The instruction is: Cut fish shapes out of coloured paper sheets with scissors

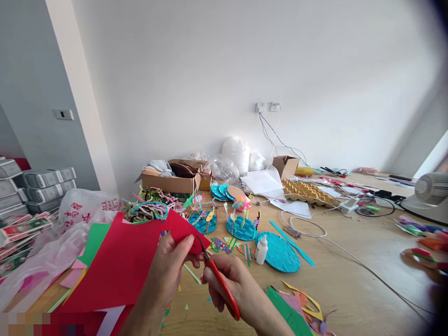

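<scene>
My left hand (171, 261) pinches a small piece of red paper (180, 228) between thumb and fingers, above the table. My right hand (233, 282) is wrapped round a pair of scissors with red handles (224, 289). The scissor blades point up and to the left and meet the right side of the red paper. Beneath and left of my left hand lies a large red sheet (121, 261) with a notch in its top edge. Just past my hands are several striped and spotted paper fish (220, 245) and a white glue bottle (261, 251).
A blue oval board (282, 252) lies right of the bottle, with blue decorated discs (241, 227) behind. Paper scraps (297, 305) are at front right. A cardboard box (170, 182), yellow egg tray (308, 192), white cable (367, 268) and fan (432, 196) occupy the table.
</scene>
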`<state>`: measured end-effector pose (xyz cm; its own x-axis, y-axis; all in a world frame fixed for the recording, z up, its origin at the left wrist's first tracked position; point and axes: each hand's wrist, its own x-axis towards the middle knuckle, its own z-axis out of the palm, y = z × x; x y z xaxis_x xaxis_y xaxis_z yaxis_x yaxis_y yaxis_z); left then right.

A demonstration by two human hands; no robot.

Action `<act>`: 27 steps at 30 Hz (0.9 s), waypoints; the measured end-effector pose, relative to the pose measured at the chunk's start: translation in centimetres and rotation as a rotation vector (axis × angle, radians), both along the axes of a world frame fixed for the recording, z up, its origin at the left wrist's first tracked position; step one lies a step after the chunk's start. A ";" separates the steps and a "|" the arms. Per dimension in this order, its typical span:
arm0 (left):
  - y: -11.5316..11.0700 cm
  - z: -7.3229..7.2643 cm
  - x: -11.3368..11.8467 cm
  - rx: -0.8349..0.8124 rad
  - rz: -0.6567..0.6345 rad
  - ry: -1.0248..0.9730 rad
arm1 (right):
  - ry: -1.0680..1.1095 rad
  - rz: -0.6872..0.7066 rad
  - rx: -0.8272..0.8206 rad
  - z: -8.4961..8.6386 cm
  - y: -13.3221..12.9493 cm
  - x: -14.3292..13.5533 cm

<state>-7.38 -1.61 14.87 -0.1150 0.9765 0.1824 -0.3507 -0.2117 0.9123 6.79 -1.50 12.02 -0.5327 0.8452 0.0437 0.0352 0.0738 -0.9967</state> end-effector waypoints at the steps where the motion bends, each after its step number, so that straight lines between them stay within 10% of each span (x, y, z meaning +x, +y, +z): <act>1: 0.0 0.0 0.0 0.001 0.001 0.000 | -0.003 0.000 0.004 0.0 0.0 0.0; 27: -0.1 -0.6 -0.2 0.021 -0.011 0.017 | -0.002 -0.010 0.006 0.0 -0.1 0.1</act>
<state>-7.56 -1.69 14.25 -0.1008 0.9737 0.2043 -0.3379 -0.2266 0.9135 6.89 -1.58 12.03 -0.5246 0.8500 0.0479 0.0380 0.0796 -0.9961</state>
